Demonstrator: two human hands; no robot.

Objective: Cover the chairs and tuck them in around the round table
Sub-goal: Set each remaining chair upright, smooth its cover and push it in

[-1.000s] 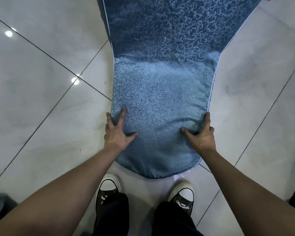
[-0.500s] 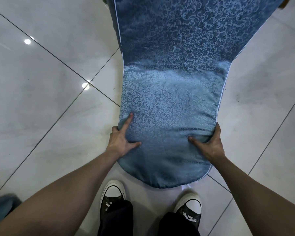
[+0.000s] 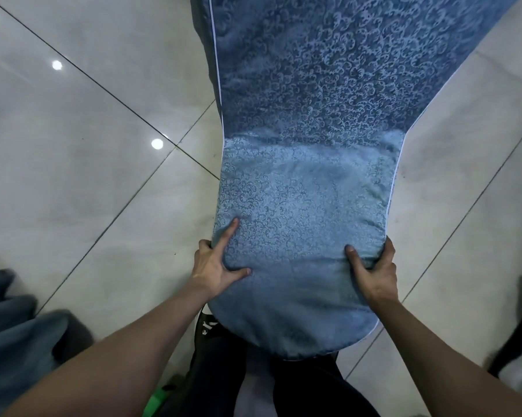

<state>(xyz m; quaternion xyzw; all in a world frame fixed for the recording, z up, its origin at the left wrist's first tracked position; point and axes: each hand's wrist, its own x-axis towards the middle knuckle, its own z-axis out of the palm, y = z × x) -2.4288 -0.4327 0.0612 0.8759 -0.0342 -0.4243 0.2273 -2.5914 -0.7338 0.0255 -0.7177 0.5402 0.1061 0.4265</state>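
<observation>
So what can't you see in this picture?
Head view:
- Chair under the blue chair cover: wholly hidden by the fabric.
- Round table: not in frame.
- Shoes: mostly hidden behind the cover's near end.
- Left hand and right hand: outer fingers curl behind the cover's edges.
- Blue fabric at left: blurred, cut off.

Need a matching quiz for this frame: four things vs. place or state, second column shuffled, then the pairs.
Things:
1. left hand
2. right hand
3. blue chair cover
4. tiled floor

Place or state:
A. pale and glossy, with light spots reflected
B. grips the cover's right edge
C. swirl-patterned, with white piping along the edges
D. index finger stretched out on the cover's left side

Pairs: 1-D, 2-B, 3-C, 4-A
</observation>
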